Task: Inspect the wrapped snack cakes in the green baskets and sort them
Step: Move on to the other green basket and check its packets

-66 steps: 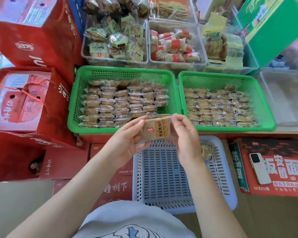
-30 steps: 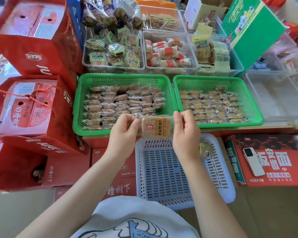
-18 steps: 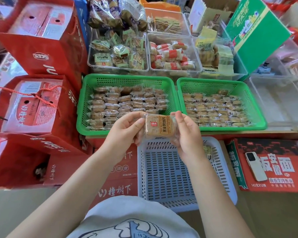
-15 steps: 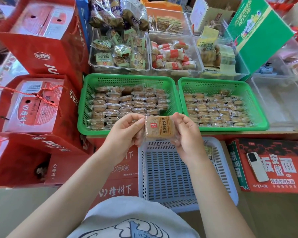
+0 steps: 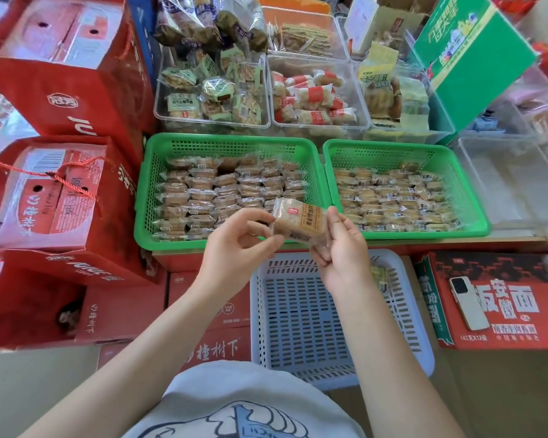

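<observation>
Both my hands hold one clear-wrapped brown snack cake [image 5: 299, 221] with a small red label, tilted, just above the front rim between the two baskets. My left hand [image 5: 234, 248] pinches its left end and my right hand [image 5: 340, 248] grips its right end. The left green basket [image 5: 146, 191] is filled with rows of wrapped cakes [image 5: 222, 191]. More wrapped cakes [image 5: 393, 197] lie in the right green basket [image 5: 469, 197]. Below my hands stands a pale blue slotted basket [image 5: 301, 314] with one wrapped cake [image 5: 381, 276] at its right side.
Red gift boxes [image 5: 51, 191] stack up on the left. Clear tubs of other packaged snacks [image 5: 212, 93] line the back, beside a green carton [image 5: 469, 55]. An empty clear tub [image 5: 513, 184] sits at the right. A white phone [image 5: 467, 303] lies on a red carton at the lower right.
The cake has been turned from flat and facing me to a tilted angle. My left fingers have slid to its left corner. Both hands stayed in about the same place.
</observation>
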The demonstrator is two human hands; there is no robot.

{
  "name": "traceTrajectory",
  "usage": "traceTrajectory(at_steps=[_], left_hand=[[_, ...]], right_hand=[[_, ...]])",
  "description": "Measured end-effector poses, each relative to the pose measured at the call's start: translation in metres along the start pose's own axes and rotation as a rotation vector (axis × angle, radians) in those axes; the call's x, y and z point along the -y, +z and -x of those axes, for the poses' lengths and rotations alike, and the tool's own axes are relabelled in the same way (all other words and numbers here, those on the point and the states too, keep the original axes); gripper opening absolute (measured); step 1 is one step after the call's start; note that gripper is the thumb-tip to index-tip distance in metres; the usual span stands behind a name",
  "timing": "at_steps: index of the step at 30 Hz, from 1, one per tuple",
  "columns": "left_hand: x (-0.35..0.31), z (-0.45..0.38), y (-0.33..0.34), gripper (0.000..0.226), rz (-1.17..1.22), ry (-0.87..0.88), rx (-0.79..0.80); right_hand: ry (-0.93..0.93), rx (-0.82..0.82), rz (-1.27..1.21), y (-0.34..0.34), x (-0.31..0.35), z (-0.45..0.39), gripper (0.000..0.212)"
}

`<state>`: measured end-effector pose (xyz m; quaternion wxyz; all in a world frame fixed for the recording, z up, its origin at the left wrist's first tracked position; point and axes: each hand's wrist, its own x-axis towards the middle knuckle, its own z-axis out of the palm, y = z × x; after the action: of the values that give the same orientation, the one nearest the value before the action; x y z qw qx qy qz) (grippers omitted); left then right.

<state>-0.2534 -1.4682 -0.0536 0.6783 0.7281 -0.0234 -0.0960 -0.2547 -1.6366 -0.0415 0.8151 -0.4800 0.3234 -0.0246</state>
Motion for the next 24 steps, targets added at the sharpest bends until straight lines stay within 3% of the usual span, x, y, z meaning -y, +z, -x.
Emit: traceTrajectory(at_steps=[3,7,9,11,13,15,20,24], left_hand=[[0.005,-0.004,0.001,0.017,-0.074,0.043,-0.095],[0.01,-0.011,-0.001,0.006,-0.052,-0.035,-0.078],[0.013,-0.016,-0.001,0.004,0.007,-0.082,-0.073],[0.016,-0.021,-0.001,0.004,0.058,-0.12,-0.082],[0.02,-0.026,0.002,0.006,0.046,-0.139,-0.1],[0.025,-0.034,0.004,0.009,0.011,-0.156,-0.075],[0.041,-0.057,0.009,0.011,-0.02,-0.187,0.191],[0.056,-0.081,0.023,0.008,-0.09,-0.178,0.109]], right_hand=[[0.04,-0.038,0.049,-0.002,-0.003,-0.004,0.023],[0.073,-0.057,0.149,-0.007,-0.004,-0.01,0.028],[0.112,0.002,0.266,-0.008,-0.005,-0.012,0.036],[0.171,0.161,0.321,-0.009,-0.004,-0.011,0.041],[0.23,0.257,0.3,-0.012,-0.004,-0.014,0.038],[0.254,0.218,0.249,-0.016,-0.004,-0.02,0.032],[0.282,0.079,0.17,-0.032,-0.006,-0.052,0.02],[0.33,0.163,0.103,-0.043,0.002,-0.084,0.023]])
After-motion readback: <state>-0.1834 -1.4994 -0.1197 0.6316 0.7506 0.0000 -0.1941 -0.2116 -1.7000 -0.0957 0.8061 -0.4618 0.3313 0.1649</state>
